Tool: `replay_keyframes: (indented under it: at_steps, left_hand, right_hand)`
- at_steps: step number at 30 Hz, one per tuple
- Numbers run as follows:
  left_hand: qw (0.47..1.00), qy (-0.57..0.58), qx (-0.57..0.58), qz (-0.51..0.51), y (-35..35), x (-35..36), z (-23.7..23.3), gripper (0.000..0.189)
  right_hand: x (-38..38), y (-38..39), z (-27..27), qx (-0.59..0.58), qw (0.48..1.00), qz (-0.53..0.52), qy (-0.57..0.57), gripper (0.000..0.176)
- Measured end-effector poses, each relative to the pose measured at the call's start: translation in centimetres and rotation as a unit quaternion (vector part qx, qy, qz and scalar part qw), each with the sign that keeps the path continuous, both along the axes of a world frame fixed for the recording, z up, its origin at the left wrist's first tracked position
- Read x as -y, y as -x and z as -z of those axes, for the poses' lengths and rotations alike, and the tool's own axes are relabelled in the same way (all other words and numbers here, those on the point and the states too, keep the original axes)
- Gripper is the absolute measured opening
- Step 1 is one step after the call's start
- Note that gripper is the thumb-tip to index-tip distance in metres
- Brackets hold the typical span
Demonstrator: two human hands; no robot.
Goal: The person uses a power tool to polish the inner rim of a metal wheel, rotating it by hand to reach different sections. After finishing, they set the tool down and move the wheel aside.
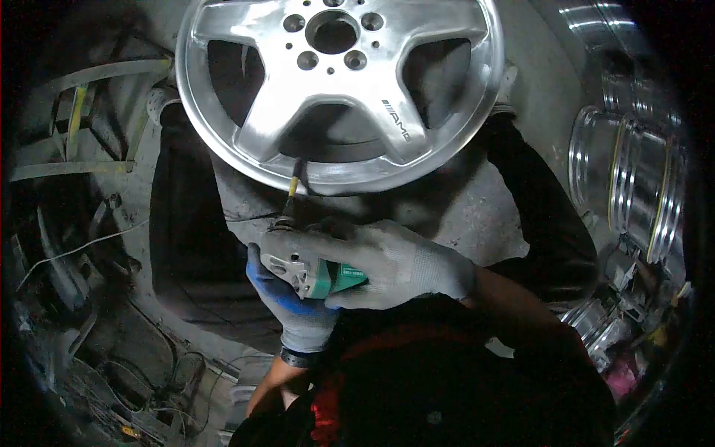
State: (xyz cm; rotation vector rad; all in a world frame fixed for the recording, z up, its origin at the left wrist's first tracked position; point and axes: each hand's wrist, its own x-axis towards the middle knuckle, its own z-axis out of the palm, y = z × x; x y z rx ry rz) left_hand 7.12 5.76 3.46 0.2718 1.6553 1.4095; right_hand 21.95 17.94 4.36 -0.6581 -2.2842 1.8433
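Observation:
A polished silver alloy wheel (pixel 331 112) with AMG lettering on one spoke stands before me, its face turned up toward the camera. Both hands, in grey work gloves, hold a green angle grinder (pixel 322 281) with a metal head. From the head a slim dark bit (pixel 292 192) with a yellow band points at the wheel, its tip overlapping the lower lip. My left hand (pixel 292 302), blue on the palm side, cups the tool from below. Over its body and head, my right hand (pixel 395 264) is closed from the right, fingers reaching toward the bit.
My knees, in dark trousers (pixel 190 246), flank the wheel. Several shiny rims (pixel 629 182) stand at the right. On the left lie a metal frame (pixel 82 119) and a thin cable (pixel 86 244), with more clutter on the concrete floor (pixel 477 212).

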Motion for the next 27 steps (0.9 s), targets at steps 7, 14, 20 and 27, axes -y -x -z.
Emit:
replay_keyframes:
  at_steps: [7,14,20,27]
  left_hand:
    - [0.888,0.042,0.439,-0.129,-4.1,-1.7,0.2,0.055]
    - [0.842,-0.023,0.532,-0.085,-5.0,-1.9,0.2,0.053]
    - [0.926,-0.064,0.362,-0.086,0.5,0.6,-0.3,0.049]
    - [0.954,-0.012,0.241,-0.176,-0.1,0.3,-0.4,0.052]
  right_hand:
    - [-0.2,-5.6,-2.3,0.055,0.998,0.027,-0.018,0.084]
    - [-0.7,-5.7,-3.5,0.094,0.994,0.003,0.049,0.084]
    - [2.2,-0.7,0.2,-0.007,0.996,0.011,-0.086,0.083]
    - [3.3,-0.6,-0.4,0.015,0.987,0.014,-0.161,0.08]
